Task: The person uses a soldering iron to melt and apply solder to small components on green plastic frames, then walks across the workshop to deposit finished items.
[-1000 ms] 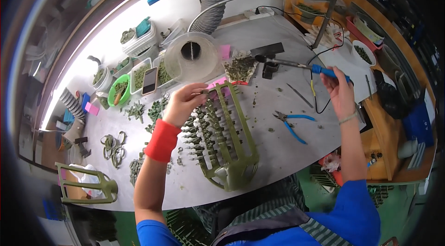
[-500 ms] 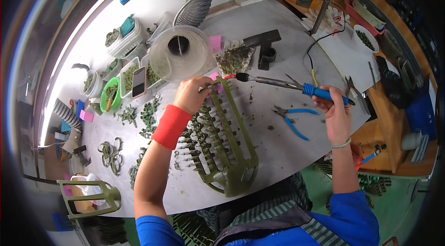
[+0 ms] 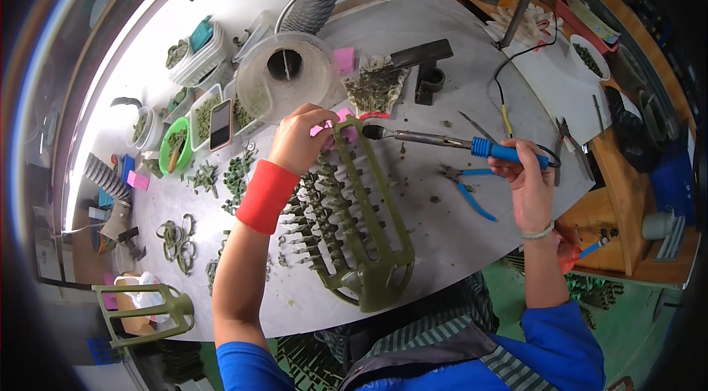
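My left hand (image 3: 306,137), above a red wristband, is closed at the top end of an olive-green frame (image 3: 392,234); whatever its fingertips pinch is hidden. Rows of small green branched pieces (image 3: 324,221) line the frame's left part. My right hand (image 3: 525,170) grips a blue-handled heated tool (image 3: 487,146) with a metal shaft, whose dark tip lies at the frame's upper right bar; contact is unclear. Blue-handled pliers (image 3: 468,192) and a thin metal tool (image 3: 476,126) lie beside it. A stained glove (image 3: 372,85) and pink blocks (image 3: 344,60) are behind the frame.
The grey table (image 3: 442,243) holds a clear funnel (image 3: 254,74) on a grey hose, tubs of green pieces (image 3: 203,122), a green bowl (image 3: 166,151), a phone (image 3: 220,126) and loose green loops (image 3: 175,240). A second frame (image 3: 147,310) sits lower left, a wooden shelf (image 3: 627,229) right.
The tool in my right hand has come down and left, its tip now at the frame's top. My left hand moved slightly, its wrist swinging up while the fingers stay at the frame's top end.
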A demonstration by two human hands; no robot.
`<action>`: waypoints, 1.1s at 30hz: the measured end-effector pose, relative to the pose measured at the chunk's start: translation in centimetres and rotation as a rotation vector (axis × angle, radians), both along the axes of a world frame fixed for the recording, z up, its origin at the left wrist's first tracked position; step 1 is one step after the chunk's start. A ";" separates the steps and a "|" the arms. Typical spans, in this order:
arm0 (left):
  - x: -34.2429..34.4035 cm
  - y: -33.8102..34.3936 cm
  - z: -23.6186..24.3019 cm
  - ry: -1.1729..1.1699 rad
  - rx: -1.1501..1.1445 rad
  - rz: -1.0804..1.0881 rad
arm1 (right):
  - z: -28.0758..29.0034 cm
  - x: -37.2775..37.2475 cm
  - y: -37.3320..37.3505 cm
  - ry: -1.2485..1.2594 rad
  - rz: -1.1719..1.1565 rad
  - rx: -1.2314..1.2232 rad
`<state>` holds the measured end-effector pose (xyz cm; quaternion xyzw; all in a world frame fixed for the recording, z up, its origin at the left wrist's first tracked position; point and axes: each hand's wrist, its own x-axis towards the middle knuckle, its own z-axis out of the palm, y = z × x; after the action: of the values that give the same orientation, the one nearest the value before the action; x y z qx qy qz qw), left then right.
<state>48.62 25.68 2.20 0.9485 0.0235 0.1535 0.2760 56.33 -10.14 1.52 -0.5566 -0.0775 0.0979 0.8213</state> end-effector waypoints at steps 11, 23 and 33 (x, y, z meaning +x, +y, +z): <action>-0.2 -0.5 0.5 0.101 0.073 -0.013 | -0.1 -0.3 0.4 -0.003 0.031 -0.016; -0.4 -0.4 -0.2 0.096 0.154 -0.019 | -1.3 -1.0 4.3 -0.001 0.109 0.018; 0.3 -0.6 -0.8 0.023 0.193 -0.060 | -1.3 -0.9 4.9 -0.012 0.097 0.012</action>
<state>48.88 25.13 1.43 0.9727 -0.0167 0.1358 0.1875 55.43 -5.27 0.24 -0.5476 -0.1102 0.1338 0.8186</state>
